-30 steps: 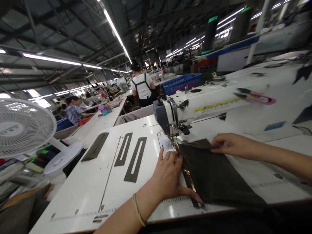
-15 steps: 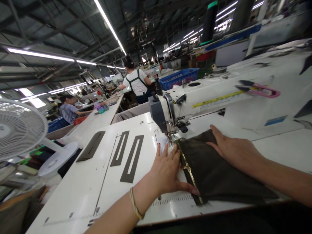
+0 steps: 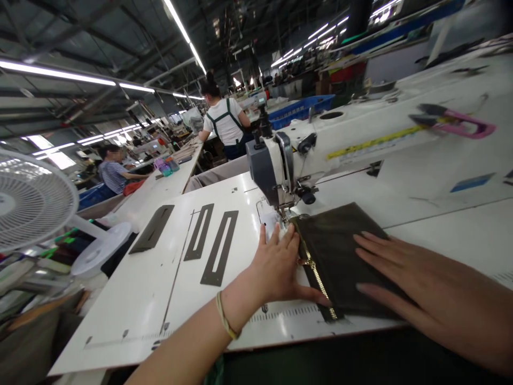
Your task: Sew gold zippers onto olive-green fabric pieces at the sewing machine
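Touching cloth: left grip splayed at zip, right grip splayed to its right; machine ahead of left.

Clock centred on fabric piece, flat on table. Zipper: 8–9 o'clock edge. Left hand: 9 o'clock, thumb at zipper. Right hand: 4 o'clock, atop fabric. Machine head: 11 o'clock. Two frames: 9 o'clock, on table; stacked strips farther out; fan beyond table. Tape measure: 12 o'clock, on machine arm; snips: 1 o'clock, across tape's end.
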`<state>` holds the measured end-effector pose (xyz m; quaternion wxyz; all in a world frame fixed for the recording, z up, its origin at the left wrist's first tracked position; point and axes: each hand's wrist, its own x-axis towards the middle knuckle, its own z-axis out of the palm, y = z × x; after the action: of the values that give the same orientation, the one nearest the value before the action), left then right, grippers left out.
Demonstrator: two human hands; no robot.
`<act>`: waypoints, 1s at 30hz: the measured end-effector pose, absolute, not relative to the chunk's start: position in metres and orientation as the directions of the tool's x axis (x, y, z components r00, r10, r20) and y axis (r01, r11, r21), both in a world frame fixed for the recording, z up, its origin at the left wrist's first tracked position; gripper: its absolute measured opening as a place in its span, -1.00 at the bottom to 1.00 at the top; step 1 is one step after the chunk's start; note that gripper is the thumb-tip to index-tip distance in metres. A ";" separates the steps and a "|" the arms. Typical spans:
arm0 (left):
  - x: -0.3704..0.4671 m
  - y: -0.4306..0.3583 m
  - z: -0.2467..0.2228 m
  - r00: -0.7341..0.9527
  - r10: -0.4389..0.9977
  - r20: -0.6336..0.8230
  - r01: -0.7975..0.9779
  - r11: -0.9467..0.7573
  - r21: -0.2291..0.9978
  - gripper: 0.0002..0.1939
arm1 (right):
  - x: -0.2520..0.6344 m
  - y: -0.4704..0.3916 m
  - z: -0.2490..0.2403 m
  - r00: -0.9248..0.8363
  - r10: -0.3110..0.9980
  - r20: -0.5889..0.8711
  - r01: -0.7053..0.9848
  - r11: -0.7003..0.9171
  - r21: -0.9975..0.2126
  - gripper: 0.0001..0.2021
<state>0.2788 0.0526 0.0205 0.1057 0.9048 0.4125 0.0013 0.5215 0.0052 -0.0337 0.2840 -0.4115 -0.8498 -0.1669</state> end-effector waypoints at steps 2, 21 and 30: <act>0.277 0.052 0.021 0.663 0.745 -0.079 0.743 -0.640 0.196 0.14 | 0.504 0.024 -0.027 -0.475 0.649 0.595 0.802 0.597 -0.011 -0.52; 0.279 0.027 0.027 0.652 0.744 0.145 0.646 -0.645 0.407 -0.59 | 0.481 0.061 -0.072 -0.542 0.605 0.584 0.755 0.656 0.021 -0.53; 0.286 0.054 0.022 0.709 0.704 -0.042 0.698 -0.691 0.187 0.10 | 0.482 0.075 -0.071 -0.573 0.584 0.576 0.751 0.656 0.082 -0.52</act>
<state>0.2857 0.0541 0.0223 0.0951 0.9194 0.3812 0.0164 0.4816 0.0750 -0.0711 0.2596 -0.3826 -0.8720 -0.1608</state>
